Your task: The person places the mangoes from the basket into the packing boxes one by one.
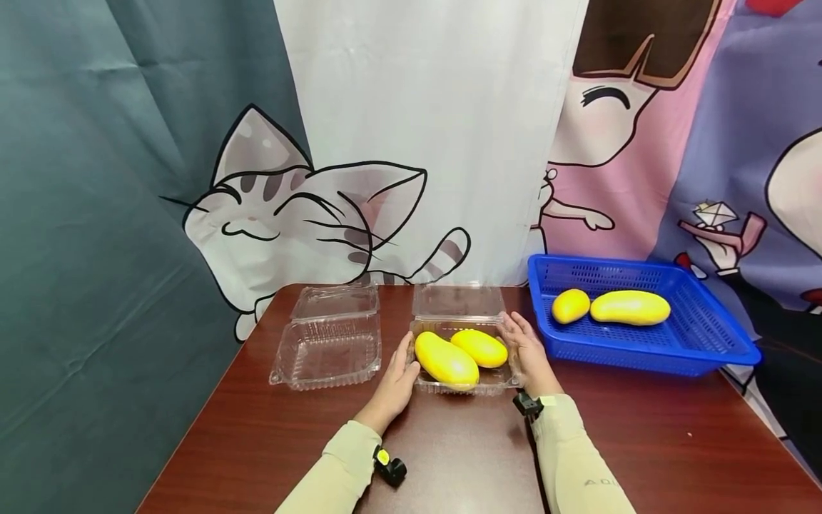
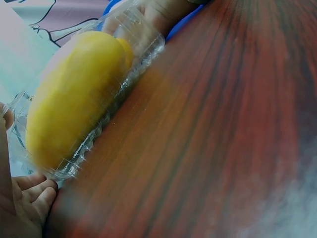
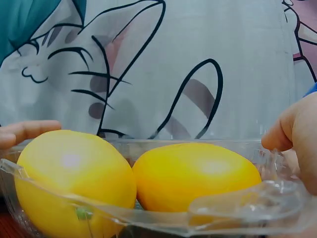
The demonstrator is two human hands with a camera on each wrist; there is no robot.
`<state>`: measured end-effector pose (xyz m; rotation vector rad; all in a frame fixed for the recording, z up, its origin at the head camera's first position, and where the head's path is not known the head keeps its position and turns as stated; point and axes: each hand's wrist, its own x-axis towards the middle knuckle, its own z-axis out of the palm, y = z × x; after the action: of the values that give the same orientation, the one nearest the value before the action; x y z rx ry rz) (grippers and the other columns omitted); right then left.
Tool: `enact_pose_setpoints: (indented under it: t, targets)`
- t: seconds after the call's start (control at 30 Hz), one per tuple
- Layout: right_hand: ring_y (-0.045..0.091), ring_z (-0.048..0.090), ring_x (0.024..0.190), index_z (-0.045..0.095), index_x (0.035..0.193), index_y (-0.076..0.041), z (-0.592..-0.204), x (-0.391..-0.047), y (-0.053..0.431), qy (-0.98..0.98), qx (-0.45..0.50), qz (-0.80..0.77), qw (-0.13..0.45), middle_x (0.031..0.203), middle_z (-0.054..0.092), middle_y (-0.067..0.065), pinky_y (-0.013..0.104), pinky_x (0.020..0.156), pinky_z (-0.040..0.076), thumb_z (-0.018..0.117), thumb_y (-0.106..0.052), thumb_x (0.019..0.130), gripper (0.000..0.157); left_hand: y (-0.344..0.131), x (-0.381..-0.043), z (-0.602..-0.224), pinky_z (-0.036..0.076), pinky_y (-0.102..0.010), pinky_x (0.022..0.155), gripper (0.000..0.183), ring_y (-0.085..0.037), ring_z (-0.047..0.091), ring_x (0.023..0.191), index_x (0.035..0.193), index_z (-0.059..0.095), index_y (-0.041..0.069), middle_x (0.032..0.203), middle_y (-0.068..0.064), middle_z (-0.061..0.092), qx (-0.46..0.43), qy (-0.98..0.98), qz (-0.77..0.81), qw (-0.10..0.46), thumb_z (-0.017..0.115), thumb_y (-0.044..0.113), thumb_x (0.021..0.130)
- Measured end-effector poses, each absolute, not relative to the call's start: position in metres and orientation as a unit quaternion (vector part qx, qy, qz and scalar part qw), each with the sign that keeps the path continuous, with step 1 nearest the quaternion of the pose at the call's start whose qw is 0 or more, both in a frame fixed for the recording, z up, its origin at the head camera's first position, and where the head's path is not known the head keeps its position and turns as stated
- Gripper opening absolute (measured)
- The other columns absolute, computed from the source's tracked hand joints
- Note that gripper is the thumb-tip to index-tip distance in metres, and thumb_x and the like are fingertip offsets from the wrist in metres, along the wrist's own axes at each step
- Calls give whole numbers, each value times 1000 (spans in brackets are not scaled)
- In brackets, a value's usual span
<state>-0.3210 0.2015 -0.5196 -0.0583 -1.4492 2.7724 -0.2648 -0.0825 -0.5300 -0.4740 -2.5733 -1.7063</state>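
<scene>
Two yellow mangoes, a long one (image 1: pixel 446 360) and a shorter one (image 1: pixel 479 348), lie side by side in a clear plastic clamshell box (image 1: pixel 494 387) whose lid (image 1: pixel 459 301) is folded back. My left hand (image 1: pixel 396 382) holds the box's left side, its fingers low against the wall in the left wrist view. On the opposite side, my right hand (image 1: pixel 529 355) grips the wall, with the thumb (image 3: pixel 280 134) at the rim in the right wrist view. The long mango (image 2: pixel 74 99) hides much of the box's inside in the left wrist view.
Left of the hands stands a second clear clamshell box (image 1: pixel 329 351), lid back, nothing in it. At the right, a blue plastic basket (image 1: pixel 648 360) holds a small mango (image 1: pixel 570 306) and a long one (image 1: pixel 631 308). A printed curtain (image 1: pixel 424 107) hangs behind the brown table (image 1: pixel 449 457).
</scene>
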Motion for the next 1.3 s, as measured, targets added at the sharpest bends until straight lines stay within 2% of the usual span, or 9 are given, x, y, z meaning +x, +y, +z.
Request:
enact_pose_setpoints:
  t: [0.2,0.37,0.5,0.63,0.77,0.83,0.93,1.07,1.3]
  targets:
    - [30,22,152,9,159,-7,-518,-319,203,-474,15,880,18,168,17,14,44,122,18,27,13,102,63,-81,-266,-530,30,-59,114,63,-37,38,143,163,14,15,156,-21,34,-154,-821,-550,11,42,18,106]
    - [21,36,143,16,161,-10,-523,-320,203,-513,41,856,48,157,39,6,31,109,36,30,13,102,66,-82,-266,-531,32,-57,114,63,-38,39,142,162,14,12,156,-23,34,-150,-823,-548,14,43,19,107]
    - [15,46,131,28,159,-7,-530,-321,202,-539,69,834,90,139,53,-2,26,98,43,36,14,100,62,-83,-266,-532,33,-55,113,63,-38,40,141,163,14,12,157,-23,32,-147,-824,-548,12,42,19,107]
    - [15,54,124,48,144,-8,-532,-319,200,-535,77,833,119,127,62,-7,27,95,45,40,12,101,49,-83,-266,-533,34,-56,113,62,-39,40,141,162,14,12,157,-24,32,-151,-821,-550,11,42,21,108]
    - [12,57,118,57,121,-19,-530,-316,198,-515,66,847,115,120,65,-12,27,97,45,40,-6,108,24,-83,-266,-533,32,-56,114,62,-37,38,142,163,13,13,157,-22,33,-153,-824,-546,8,41,25,108]
    - [8,58,116,58,114,-21,-528,-314,197,-505,55,855,108,121,66,-11,25,98,45,39,-19,110,19,-84,-266,-533,31,-56,114,62,-37,37,143,162,13,11,157,-22,33,-154,-828,-539,7,40,26,109]
    - [6,53,124,56,113,-17,-524,-310,197,-503,56,858,93,137,60,-3,20,102,42,35,-30,111,24,-84,-266,-533,29,-57,115,62,-38,34,145,162,13,7,159,-24,29,-151,-837,-526,6,39,27,109]
    - [12,38,143,50,119,-10,-522,-307,199,-530,71,841,82,160,37,14,20,110,33,32,-36,111,32,-85,-265,-531,26,-59,115,64,-41,31,146,161,13,3,161,-25,24,-145,-845,-514,4,39,29,109]
    - [21,23,151,38,136,3,-523,-297,203,-595,79,796,76,163,25,20,22,116,23,32,-38,111,48,-86,-265,-531,26,-60,115,76,-40,27,148,163,8,15,167,-17,16,-152,-820,-552,-2,51,30,103]
